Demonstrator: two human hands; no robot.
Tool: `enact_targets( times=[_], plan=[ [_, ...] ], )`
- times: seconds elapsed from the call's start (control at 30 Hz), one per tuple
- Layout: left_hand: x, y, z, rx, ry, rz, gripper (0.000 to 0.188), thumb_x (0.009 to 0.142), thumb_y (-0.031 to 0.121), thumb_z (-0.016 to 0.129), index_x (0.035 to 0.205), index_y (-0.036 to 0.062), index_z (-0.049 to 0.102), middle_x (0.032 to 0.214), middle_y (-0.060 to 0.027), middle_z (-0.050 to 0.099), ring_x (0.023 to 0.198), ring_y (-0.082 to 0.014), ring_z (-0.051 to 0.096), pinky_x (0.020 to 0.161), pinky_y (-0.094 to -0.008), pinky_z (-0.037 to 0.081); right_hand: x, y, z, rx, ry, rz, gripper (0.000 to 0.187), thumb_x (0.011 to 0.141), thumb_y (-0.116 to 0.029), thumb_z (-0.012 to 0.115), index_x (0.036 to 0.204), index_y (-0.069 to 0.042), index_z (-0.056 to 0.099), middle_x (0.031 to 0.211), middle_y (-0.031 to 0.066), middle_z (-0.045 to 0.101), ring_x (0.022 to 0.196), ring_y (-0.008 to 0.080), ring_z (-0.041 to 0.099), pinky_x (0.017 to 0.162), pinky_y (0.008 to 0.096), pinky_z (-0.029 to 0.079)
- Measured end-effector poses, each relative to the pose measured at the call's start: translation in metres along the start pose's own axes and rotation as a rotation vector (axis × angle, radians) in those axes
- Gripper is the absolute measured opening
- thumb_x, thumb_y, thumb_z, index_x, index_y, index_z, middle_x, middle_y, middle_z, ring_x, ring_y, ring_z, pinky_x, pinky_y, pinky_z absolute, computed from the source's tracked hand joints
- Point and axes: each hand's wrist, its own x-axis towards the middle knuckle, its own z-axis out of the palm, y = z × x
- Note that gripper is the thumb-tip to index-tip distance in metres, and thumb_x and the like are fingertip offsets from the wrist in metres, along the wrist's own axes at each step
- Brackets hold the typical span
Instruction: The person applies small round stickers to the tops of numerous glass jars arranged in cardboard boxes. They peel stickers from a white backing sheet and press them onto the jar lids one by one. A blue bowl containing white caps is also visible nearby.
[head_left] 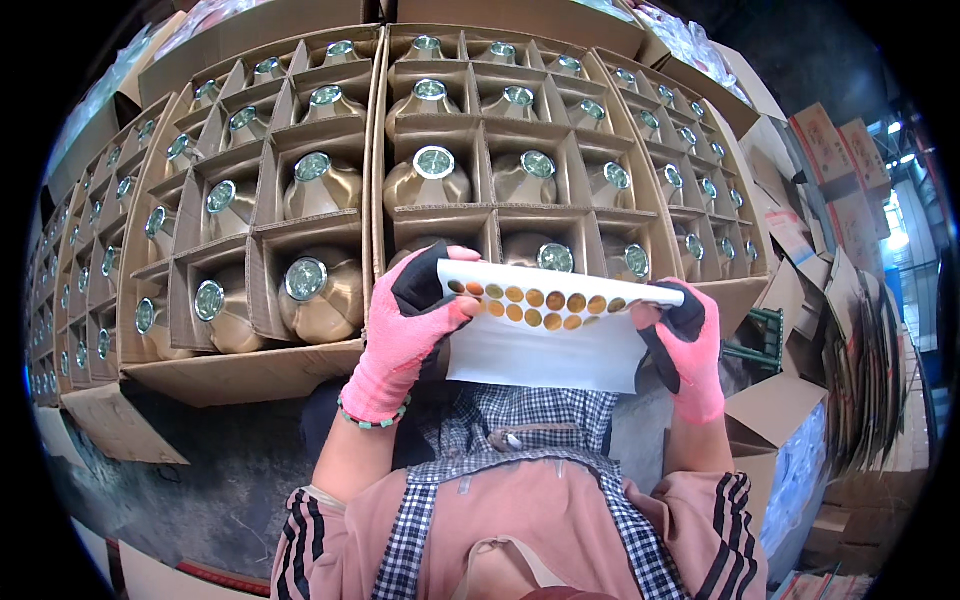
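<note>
Stretching above the checked apron [510,405], a white sheet [545,355] is held between two gloved hands, just short of the near edge of the middle carton [372,215]. Its left edge is pinched between thumb and fingers of the left hand [412,312], and its right edge is clamped likewise by the right hand [692,345]. Two rows of gold discs [554,300] are borne along its far part, the nearer row being shorter; the near part is seen blank. Farther off, gold vessels [335,295] with round silvery ends are seated upright in divided cartons to left and right, so the packing looks well advanced here. No gold disc can be made out on those ends, so the discs on the sheet are judged to be left to apply; whether any are already used cannot be told. The fingers behind the sheet are largely hidden, as are parts of the nearest vessels beyond it. The far-left cartons are cut off by the dark rim, and their contents are too small to be checked. At far right, stacked boxes [822,145] and flattened cardboard [870,370] are only partly shown.
</note>
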Motion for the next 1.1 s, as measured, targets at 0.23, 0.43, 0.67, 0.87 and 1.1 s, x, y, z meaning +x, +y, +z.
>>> enact_targets(
  times=[0.23, 0.43, 0.67, 0.87, 1.1],
  plan=[
    [0.003, -0.001, -0.010, -0.010, -0.123, 0.089, 0.025, 0.072, 0.020, 0.068, 0.080, -0.0024, 0.061, 0.093, -0.0145, 0.059, 0.081, -0.0145, 0.053, 0.070, -0.0246, 0.041, 0.004, -0.007, 0.007, 0.155, -0.081, 0.033, 0.028, 0.068, 0.007, 0.061, 0.094, 0.006, 0.054, 0.086, 0.0076, 0.060, 0.082, 0.0102, 0.057, 0.076, 0.0232, 0.045],
    [0.004, 0.000, -0.008, 0.086, -0.089, 0.062, 0.042, 0.070, 0.034, 0.067, 0.082, -0.0053, 0.057, 0.094, -0.0163, 0.058, 0.090, -0.0209, 0.052, 0.080, -0.0301, 0.039, 0.003, -0.009, 0.008, 0.046, 0.034, 0.053, 0.019, 0.072, 0.010, 0.056, 0.090, 0.005, 0.056, 0.084, 0.0056, 0.060, 0.080, 0.0092, 0.056, 0.074, 0.0214, 0.044],
    [-0.001, 0.006, 0.005, 0.208, -0.170, 0.038, 0.023, 0.061, 0.007, 0.071, 0.080, -0.0029, 0.064, 0.083, -0.0092, 0.059, 0.084, -0.0180, 0.055, 0.073, -0.0272, 0.043, 0.006, -0.030, 0.021, 0.128, -0.095, 0.072, 0.026, 0.069, 0.007, 0.063, 0.094, 0.004, 0.056, 0.086, 0.0043, 0.058, 0.083, 0.0076, 0.053, 0.073, 0.0202, 0.043],
    [0.003, 0.006, 0.001, 0.263, -0.153, 0.165, 0.019, 0.060, 0.005, 0.070, 0.077, -0.0019, 0.064, 0.077, -0.0095, 0.059, 0.088, -0.0222, 0.053, 0.072, -0.0298, 0.043, 0.004, -0.018, 0.013, -0.134, -0.054, -0.085, 0.017, 0.063, 0.009, 0.062, 0.079, 0.005, 0.057, 0.076, 0.0066, 0.058, 0.073, 0.0097, 0.056, 0.070, 0.0231, 0.046],
    [0.003, -0.005, -0.001, -0.097, -0.136, 0.082, 0.025, 0.063, 0.021, 0.068, 0.062, -0.0005, 0.055, 0.065, -0.0058, 0.049, 0.084, -0.0265, 0.052, 0.075, -0.0336, 0.038, 0.010, -0.018, 0.014, -0.097, -0.271, -0.042, 0.021, 0.061, 0.003, 0.069, 0.079, 0.003, 0.059, 0.072, 0.0033, 0.057, 0.068, 0.0071, 0.052, 0.065, 0.0210, 0.043]
  ],
)
